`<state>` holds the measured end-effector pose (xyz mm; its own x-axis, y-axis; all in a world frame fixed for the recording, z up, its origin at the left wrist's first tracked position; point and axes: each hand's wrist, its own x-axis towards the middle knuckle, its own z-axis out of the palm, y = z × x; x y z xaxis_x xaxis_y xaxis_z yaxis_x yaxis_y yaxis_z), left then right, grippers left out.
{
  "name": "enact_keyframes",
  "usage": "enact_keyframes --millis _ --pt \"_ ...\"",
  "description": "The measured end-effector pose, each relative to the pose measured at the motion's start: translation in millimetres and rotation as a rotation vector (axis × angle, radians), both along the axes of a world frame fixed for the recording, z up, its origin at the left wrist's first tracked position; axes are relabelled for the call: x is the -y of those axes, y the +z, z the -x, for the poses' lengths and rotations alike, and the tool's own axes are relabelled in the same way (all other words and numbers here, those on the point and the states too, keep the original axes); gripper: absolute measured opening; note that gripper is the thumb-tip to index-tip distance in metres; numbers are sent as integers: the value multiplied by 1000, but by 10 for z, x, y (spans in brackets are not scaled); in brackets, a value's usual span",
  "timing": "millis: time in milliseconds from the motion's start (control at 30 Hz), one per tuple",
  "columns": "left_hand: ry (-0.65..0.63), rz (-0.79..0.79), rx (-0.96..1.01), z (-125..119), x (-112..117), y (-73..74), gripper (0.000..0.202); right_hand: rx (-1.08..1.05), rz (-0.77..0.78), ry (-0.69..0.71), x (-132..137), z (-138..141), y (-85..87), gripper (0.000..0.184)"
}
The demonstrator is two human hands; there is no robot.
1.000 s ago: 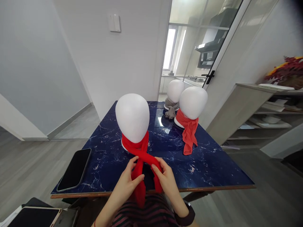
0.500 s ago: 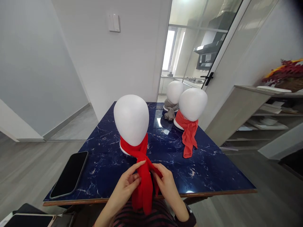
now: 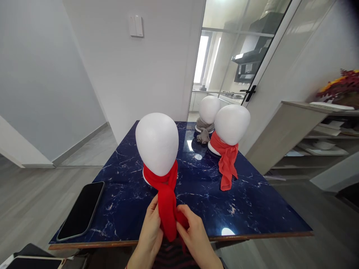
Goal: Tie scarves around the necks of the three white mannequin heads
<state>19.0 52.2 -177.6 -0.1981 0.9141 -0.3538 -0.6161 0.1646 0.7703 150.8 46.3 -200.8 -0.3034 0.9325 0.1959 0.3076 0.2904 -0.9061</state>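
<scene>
A white foam head (image 3: 157, 143) stands near me on the dark blue marble table (image 3: 246, 201), with a red scarf (image 3: 165, 190) wound round its neck. The scarf's two ends hang down towards the table's front edge. My left hand (image 3: 151, 231) holds the hanging ends from the left, fingers closed against the cloth. My right hand (image 3: 193, 235) pinches the same ends from the right, and red cloth bunches between its thumb and fingers.
A second foam head with a red scarf (image 3: 227, 157) stands at the right back, a third with a grey scarf (image 3: 204, 129) behind it. A black phone (image 3: 81, 210) lies at the table's left front. Shelves (image 3: 322, 134) stand to the right.
The two scarf ends, crossed a second ago, now hang together in one bundle. Both hands have slid down and towards me along the cloth.
</scene>
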Motion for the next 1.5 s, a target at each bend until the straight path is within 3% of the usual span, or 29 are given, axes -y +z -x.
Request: enact_keyframes --millis 100,167,267,367,533,633,700,767,867,933,1000,1067,1167,1267,1400,1500 --pt "58 36 100 -33 10 37 34 84 -32 10 10 -4 -16 26" --pt "30 45 138 -21 -19 68 31 115 -72 -12 10 -22 -5 24" --pt "-14 58 157 -12 -79 97 34 127 -183 -106 26 -44 27 21" --pt "33 40 113 -52 -93 103 33 93 -228 -191 78 -2 49 30" --pt "32 37 96 -126 -34 96 31 -23 -60 -93 153 225 49 50" --pt "25 32 93 -118 -31 55 35 -142 132 12 157 291 77 26" --pt "32 26 98 -107 -44 20 38 -233 234 55 141 253 122 22" --pt "32 -10 96 -103 -55 -8 38 -321 262 -9 92 160 197 22" --pt "4 -91 48 -118 -57 -29 32 -341 124 -198 -83 6 362 19" --pt "-2 -120 22 -137 -53 -39 30 -245 -74 -210 -273 -46 486 11" --pt "21 -112 39 -159 -49 -55 33 -103 -306 -91 -497 -37 580 11" --pt "54 -96 73 -175 -46 -79 38 55 -495 123 -716 17 608 21" --pt "104 -99 33 -176 -33 -129 42 271 -652 442 -956 101 519 32" --pt "166 -121 -133 -158 -6 -174 44 368 -735 501 -1062 110 373 31" --pt "191 -149 -307 -156 31 -175 39 406 -640 361 -1083 30 324 26" --pt "175 -194 -285 -163 31 -127 37 424 -584 274 -1092 -12 376 28"
